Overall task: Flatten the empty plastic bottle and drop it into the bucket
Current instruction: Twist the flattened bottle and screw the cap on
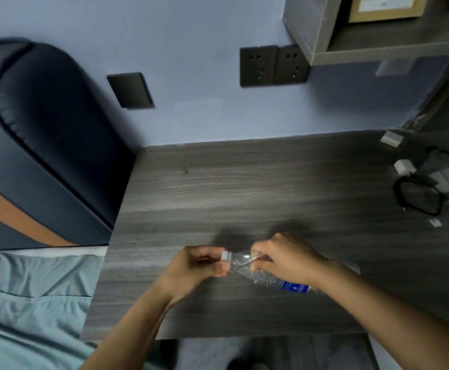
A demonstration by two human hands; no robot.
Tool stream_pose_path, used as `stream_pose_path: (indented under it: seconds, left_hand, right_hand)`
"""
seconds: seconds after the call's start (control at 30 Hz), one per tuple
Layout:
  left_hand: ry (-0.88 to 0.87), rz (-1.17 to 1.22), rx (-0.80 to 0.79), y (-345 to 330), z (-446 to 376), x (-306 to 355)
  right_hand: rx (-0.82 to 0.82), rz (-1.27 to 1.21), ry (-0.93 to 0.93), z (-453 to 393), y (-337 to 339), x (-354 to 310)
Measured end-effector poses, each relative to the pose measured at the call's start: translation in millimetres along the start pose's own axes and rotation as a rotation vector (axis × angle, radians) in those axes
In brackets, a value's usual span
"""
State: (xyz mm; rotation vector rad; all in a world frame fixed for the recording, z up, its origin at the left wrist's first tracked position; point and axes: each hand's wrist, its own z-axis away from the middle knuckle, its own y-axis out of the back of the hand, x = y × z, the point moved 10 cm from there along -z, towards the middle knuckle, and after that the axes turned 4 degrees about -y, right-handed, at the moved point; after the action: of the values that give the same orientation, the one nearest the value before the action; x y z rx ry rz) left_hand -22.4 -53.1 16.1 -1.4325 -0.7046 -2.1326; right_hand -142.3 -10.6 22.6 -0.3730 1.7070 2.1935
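A clear plastic bottle with a blue label and a white cap lies on its side over the grey wooden desk, cap pointing left. My left hand is closed around the cap end. My right hand grips the bottle's body just right of the neck and covers its middle; the far end shows behind my right wrist. The bottle looks crumpled. No bucket is in view.
A black cable, a white charger and a plastic bag lie at the desk's right end. Wall sockets and a shelf are above. A bed with pale green bedding and a dark headboard is on the left.
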Motion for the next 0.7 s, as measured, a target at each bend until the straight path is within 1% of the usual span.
stream_pose_path:
  seconds: [0.2,0.27,0.33,0.4,0.5,0.57,0.63,0.7]
  left_hand:
    - [-0.123,-0.118,-0.014,-2.2,7.8,15.6]
    - [-0.185,-0.172,-0.045,-5.1,10.6,22.3]
    - [-0.214,-0.188,-0.042,-4.6,12.4,25.3]
    - [-0.175,-0.144,-0.006,-0.2,11.8,21.0]
    - [-0.053,-0.032,0.040,5.2,9.8,9.8]
    - [0.040,0.040,0.022,3.4,8.2,2.9]
    - [0.077,0.011,-0.015,0.0,8.0,0.9]
    - [0.031,-0.062,-0.002,2.0,7.4,3.5]
  right_hand:
    - [-0.143,-0.209,-0.045,2.8,-11.7,5.1]
    - [-0.168,-0.267,-0.060,4.1,-13.5,5.7]
    - [-0.169,-0.306,-0.074,5.5,-12.9,5.6]
    - [-0.150,-0.293,-0.081,6.8,-11.1,5.1]
    - [-0.063,-0.175,-0.058,7.7,-4.9,-0.7]
    - [-0.009,-0.074,-0.027,8.0,-2.5,-5.7]
    - [0.021,-0.022,0.002,8.5,-1.0,-10.2]
    - [0.041,0.003,0.013,8.9,1.7,-11.7]
